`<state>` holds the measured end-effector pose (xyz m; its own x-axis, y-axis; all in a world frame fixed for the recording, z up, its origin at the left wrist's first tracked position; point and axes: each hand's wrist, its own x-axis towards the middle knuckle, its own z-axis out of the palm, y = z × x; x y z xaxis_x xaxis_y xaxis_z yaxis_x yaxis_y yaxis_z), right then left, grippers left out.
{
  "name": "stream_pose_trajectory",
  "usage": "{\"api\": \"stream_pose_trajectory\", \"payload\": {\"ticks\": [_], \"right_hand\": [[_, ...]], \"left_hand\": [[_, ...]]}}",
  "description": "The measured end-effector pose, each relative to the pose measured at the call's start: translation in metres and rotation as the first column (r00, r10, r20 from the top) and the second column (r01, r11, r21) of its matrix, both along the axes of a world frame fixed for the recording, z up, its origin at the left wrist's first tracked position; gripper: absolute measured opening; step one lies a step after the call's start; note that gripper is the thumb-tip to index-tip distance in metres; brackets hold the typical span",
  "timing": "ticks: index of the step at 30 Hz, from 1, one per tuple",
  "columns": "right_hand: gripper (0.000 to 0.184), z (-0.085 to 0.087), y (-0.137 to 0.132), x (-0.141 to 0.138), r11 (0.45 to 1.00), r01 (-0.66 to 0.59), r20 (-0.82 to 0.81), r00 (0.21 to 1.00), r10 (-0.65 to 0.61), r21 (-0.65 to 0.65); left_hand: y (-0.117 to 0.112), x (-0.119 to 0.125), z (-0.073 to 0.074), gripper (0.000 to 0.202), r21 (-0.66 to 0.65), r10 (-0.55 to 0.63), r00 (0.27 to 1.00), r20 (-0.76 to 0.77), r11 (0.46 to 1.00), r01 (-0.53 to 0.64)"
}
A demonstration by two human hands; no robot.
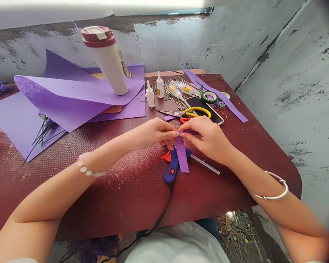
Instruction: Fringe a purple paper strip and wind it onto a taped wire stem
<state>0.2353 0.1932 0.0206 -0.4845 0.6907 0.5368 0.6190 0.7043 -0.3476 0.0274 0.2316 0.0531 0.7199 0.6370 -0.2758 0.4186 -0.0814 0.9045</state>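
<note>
Over the table, my left hand point(160, 132) and my right hand point(210, 137) meet fingertip to fingertip, both closed in a pinch. Between them they hold the top of a purple paper strip point(182, 155) with fine cuts along it, and its free end hangs down towards me. Something thin and purple also shows under my right fingers, partly hidden. Just below my hands lies a blue hot glue gun point(172, 166) with a red switch, partly covered by the strip. A clear glue stick point(205, 164) pokes out to the right. Yellow-handled scissors point(199, 110) rest behind my right hand.
Behind are a phone point(214, 116), small glue bottles point(150, 98), green tape rolls point(209, 96) and long purple strips point(233, 106). At left, a white tumbler point(111, 67) stands on purple sheets point(82, 93). The gun's black cord point(167, 204) runs over the table's front edge.
</note>
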Motion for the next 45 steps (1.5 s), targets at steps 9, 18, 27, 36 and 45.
{"api": "stream_pose_trajectory", "payload": {"ticks": [9,18,27,36,45], "right_hand": [[0.008,0.005,-0.007,-0.001,0.941,0.017,0.015,1.0,-0.023,0.337],[0.014,0.0,-0.006,-0.003,0.99,0.068,0.116,0.99,-0.082,0.122],[0.013,-0.002,-0.002,-0.001,0.987,0.063,0.164,0.983,-0.087,0.145],[0.015,0.002,-0.004,-0.002,0.968,0.053,0.105,0.991,-0.08,0.244],[0.013,0.005,-0.008,0.001,0.949,0.061,0.091,0.991,-0.094,0.309]], "left_hand": [[-0.003,-0.002,0.006,0.021,-0.07,0.033,0.992,0.124,0.997,-0.024],[-0.017,0.005,-0.008,0.016,0.86,0.253,0.935,-0.249,0.502,0.093],[-0.013,0.006,-0.006,0.019,0.726,0.147,0.955,-0.256,0.681,0.09],[-0.008,0.003,0.009,0.029,0.296,0.023,0.993,-0.119,0.955,0.013],[-0.015,0.005,0.006,0.015,0.679,0.142,0.984,-0.104,0.733,-0.034]]}}
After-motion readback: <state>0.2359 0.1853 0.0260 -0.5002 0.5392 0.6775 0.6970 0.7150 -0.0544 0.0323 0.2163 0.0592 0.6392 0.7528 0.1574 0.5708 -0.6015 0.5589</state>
